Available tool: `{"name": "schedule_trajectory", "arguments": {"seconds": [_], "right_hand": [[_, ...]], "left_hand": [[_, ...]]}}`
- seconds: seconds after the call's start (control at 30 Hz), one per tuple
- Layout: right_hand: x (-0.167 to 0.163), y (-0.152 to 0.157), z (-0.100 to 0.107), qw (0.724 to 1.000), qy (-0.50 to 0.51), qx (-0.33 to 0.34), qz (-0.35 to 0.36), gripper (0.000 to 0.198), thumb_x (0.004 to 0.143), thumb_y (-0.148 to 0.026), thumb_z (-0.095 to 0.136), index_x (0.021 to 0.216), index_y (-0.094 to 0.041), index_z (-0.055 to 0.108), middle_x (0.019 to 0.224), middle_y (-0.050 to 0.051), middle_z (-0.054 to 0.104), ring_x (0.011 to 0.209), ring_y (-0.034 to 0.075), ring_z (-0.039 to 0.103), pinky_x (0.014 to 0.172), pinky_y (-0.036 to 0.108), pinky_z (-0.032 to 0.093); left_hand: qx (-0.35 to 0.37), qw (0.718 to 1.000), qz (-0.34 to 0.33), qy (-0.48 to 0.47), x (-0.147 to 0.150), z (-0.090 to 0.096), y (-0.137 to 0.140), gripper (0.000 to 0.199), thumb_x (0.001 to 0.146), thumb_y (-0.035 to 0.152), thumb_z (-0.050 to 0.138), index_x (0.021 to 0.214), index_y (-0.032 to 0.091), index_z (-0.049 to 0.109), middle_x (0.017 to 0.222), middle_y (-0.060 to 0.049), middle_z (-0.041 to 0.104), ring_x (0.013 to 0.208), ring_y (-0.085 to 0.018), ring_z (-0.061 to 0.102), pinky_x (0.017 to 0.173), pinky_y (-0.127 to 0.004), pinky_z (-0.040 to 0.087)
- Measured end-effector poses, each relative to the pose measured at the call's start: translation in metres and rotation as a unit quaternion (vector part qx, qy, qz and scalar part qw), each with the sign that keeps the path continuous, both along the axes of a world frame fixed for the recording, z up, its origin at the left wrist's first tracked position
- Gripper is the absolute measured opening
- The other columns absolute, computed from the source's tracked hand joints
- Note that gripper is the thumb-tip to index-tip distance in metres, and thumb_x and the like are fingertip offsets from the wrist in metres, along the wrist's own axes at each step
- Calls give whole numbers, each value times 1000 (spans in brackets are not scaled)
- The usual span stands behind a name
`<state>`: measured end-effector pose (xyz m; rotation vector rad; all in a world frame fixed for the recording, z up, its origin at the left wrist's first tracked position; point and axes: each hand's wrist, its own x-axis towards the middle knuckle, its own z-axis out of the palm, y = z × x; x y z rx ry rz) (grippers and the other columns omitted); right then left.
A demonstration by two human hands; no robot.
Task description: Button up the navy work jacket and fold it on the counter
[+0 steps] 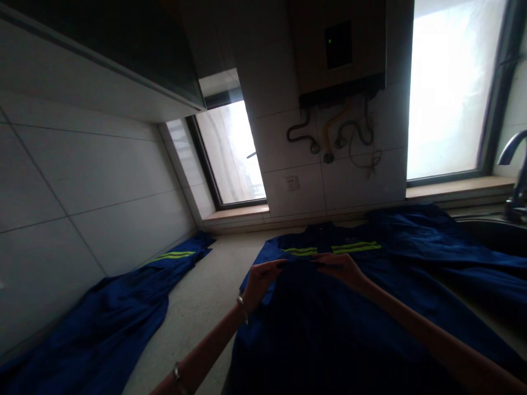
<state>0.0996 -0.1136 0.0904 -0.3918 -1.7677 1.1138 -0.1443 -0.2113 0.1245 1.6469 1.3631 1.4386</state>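
Both my hands are raised over the counter, holding up the edge of a dark blue garment (321, 323) that hangs down towards me. My left hand (263, 277) pinches it on the left, with a bracelet at the wrist. A short way to the right, my right hand (341, 269) grips the same edge, its fingers closed on the cloth. Just behind lies a blue work jacket (329, 233) with yellow-green stripes across the chest and its collar towards the wall. Whether the raised cloth belongs to this jacket I cannot tell.
Another blue striped garment (119, 307) lies along the left wall on the pale counter (197, 307). More blue cloth (420, 230) stretches right towards a sink with a faucet (516, 181). A water heater (341, 49) with pipes hangs between two windows; a cabinet (102, 55) overhangs at upper left.
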Motion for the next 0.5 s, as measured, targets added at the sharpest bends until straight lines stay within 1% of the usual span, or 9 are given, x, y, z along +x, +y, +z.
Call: {"name": "schedule_trajectory", "arguments": {"seconds": [0.1,0.23,0.33,0.4,0.47,0.5], "right_hand": [[15,-15,9,1000,11,-8,-28,12,72,-33,69,82,-27,73,101,1,69,96,23,61,87,34,47],[26,-24,7,998,-10,13,-65,22,74,-35,67,93,-26,72,92,4,69,87,22,62,77,32,48],[29,-23,3,998,-10,28,-49,18,74,-33,67,89,-26,73,87,4,68,84,21,61,76,31,48],[31,-22,3,999,-23,33,-31,18,75,-33,67,90,-27,73,91,3,68,88,22,61,79,31,48],[36,-21,3,998,-54,18,-24,27,75,-34,66,102,-29,69,101,3,67,94,22,60,83,32,47],[40,-20,3,997,-73,7,-26,34,76,-35,65,109,-29,66,106,3,65,96,22,60,84,33,47]], "left_hand": [[-3,999,0,-45,15,-2,0,38,69,39,68,98,15,71,72,-3,69,58,-13,58,52,-21,46],[13,999,21,-26,32,0,-2,38,65,44,70,91,16,73,78,-5,70,69,-18,62,58,-26,51],[14,1000,22,-16,37,-1,-6,36,64,44,71,87,16,73,80,-6,71,72,-20,63,61,-28,53],[9,999,28,-15,31,0,-8,36,63,44,72,85,16,73,78,-6,71,70,-19,64,61,-28,53],[10,998,58,-11,14,9,-5,38,61,46,72,84,15,73,74,-5,70,67,-18,63,58,-27,52],[19,996,86,-7,0,17,-3,40,61,47,72,84,15,72,73,-5,69,65,-18,63,57,-26,52]]}}
